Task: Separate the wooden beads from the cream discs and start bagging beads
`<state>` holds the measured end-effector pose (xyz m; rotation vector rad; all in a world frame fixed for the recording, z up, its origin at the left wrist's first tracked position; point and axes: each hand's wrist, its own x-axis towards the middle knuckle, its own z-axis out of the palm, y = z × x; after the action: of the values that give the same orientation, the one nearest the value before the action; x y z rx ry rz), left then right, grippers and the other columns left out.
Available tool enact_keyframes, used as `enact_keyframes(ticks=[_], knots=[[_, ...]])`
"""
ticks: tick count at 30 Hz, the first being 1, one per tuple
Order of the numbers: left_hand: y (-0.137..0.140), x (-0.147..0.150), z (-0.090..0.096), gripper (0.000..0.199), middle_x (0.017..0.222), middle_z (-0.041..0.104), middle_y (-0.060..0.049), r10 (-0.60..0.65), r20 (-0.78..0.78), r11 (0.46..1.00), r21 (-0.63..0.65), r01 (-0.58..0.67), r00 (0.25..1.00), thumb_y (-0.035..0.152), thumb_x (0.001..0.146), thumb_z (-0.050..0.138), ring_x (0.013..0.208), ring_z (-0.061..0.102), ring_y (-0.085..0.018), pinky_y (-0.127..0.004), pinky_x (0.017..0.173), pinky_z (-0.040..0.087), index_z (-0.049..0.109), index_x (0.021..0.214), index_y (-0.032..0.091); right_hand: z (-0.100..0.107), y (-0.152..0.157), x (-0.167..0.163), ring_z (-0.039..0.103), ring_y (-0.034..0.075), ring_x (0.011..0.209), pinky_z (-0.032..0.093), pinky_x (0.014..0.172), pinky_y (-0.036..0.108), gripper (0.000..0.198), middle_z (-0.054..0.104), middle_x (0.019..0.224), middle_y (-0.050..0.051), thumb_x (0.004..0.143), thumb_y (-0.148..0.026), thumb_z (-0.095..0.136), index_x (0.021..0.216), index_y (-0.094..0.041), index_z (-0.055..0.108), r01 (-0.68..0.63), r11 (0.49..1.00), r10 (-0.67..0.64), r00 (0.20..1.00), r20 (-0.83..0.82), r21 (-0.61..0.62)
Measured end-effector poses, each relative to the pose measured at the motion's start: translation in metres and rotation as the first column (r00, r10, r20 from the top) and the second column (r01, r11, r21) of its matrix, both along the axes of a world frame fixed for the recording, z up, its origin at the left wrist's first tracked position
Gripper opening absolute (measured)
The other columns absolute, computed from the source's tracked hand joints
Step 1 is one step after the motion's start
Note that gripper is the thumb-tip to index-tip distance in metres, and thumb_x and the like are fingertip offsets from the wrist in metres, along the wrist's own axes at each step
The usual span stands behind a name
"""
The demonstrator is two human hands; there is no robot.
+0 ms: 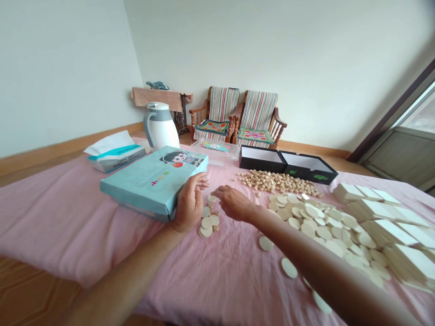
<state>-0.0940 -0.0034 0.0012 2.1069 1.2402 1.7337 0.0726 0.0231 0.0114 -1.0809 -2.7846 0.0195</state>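
My left hand (pixel 190 199) stands on its edge by the right side of a light blue cardboard box (pixel 152 181) with a cartoon child on its lid. Its fingers are loosely bent and apart, with nothing seen in them. To the right, my right hand (pixel 234 202) points left, its fingertips pinched together at a pale round wooden disc (pixel 211 198). Between the hands and toward me lies a small group of discs (pixel 206 222), with wooden beads partly hidden under them. A large heap of discs (pixel 326 224) spreads beside my right forearm.
Wooden beads (pixel 278 182) lie in front of two black open boxes (pixel 309 171). Stacked wooden pieces (pixel 390 222) stand at the right. A clear plastic container (pixel 220 151), a white jug (pixel 165 131) and a tissue pack (pixel 117 154) stand farther back on the pink cloth (pixel 210 280).
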Motion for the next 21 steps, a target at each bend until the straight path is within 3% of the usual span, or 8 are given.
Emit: enact_keyframes(ticks=[4, 8, 13, 18, 21], knots=[[-0.001, -0.003, 0.001, 0.037, 0.102, 0.062, -0.009, 0.015, 0.009, 1.0, 0.009, -0.015, 1.0, 0.009, 0.086, 0.036, 0.088, 0.063, -0.015, -0.032, 0.083, 0.052, 0.046, 0.121, 0.016, -0.013, 0.014, -0.023, 0.053, 0.021, 0.096, 0.04, 0.084, 0.031, 0.023, 0.06, 0.098, 0.012, 0.08, -0.011, 0.049, 0.1, -0.013, 0.06, -0.069, 0.997, 0.067, 0.996, 0.058, 0.033], [-0.002, -0.004, 0.004, 0.036, 0.099, 0.062, -0.008, -0.001, 0.022, 1.0, 0.01, 0.001, 1.0, 0.009, 0.086, 0.037, 0.087, 0.063, -0.014, -0.031, 0.083, 0.052, 0.046, 0.12, 0.016, -0.007, 0.01, -0.014, 0.053, 0.02, 0.094, 0.04, 0.083, 0.031, 0.018, 0.06, 0.093, 0.013, 0.08, -0.01, 0.046, 0.09, -0.012, 0.061, -0.034, 0.999, 0.032, 0.998, 0.051, 0.037], [-0.001, -0.003, 0.004, 0.033, 0.098, 0.062, -0.007, -0.013, 0.032, 1.0, 0.003, 0.013, 0.999, 0.011, 0.087, 0.037, 0.086, 0.063, -0.014, -0.03, 0.082, 0.052, 0.047, 0.118, 0.016, 0.018, -0.013, 0.036, 0.055, 0.018, 0.088, 0.041, 0.077, 0.027, 0.032, 0.061, 0.096, 0.01, 0.072, -0.006, 0.048, 0.099, -0.014, 0.062, 0.092, 0.995, -0.092, 0.996, -0.018, -0.029], [-0.002, -0.001, 0.005, 0.029, 0.097, 0.061, -0.007, -0.029, 0.081, 1.0, -0.005, 0.029, 0.996, 0.017, 0.09, 0.039, 0.079, 0.064, -0.013, -0.028, 0.077, 0.053, 0.047, 0.117, 0.017, 0.037, -0.037, 0.098, 0.057, 0.02, 0.09, 0.041, 0.078, 0.029, 0.03, 0.063, 0.094, 0.01, 0.074, -0.01, 0.05, 0.1, -0.016, 0.064, 0.181, 0.972, -0.168, 0.981, 0.094, -0.15], [-0.003, 0.0, 0.006, 0.028, 0.096, 0.061, -0.006, -0.047, 0.114, 0.999, 0.004, 0.047, 0.992, 0.02, 0.09, 0.041, 0.076, 0.063, -0.012, -0.027, 0.073, 0.054, 0.046, 0.118, 0.017, 0.04, -0.044, 0.112, 0.057, 0.022, 0.093, 0.041, 0.081, 0.032, 0.028, 0.063, 0.096, 0.011, 0.074, -0.012, 0.052, 0.099, -0.015, 0.064, 0.229, 0.96, -0.209, 0.969, 0.128, -0.162]])
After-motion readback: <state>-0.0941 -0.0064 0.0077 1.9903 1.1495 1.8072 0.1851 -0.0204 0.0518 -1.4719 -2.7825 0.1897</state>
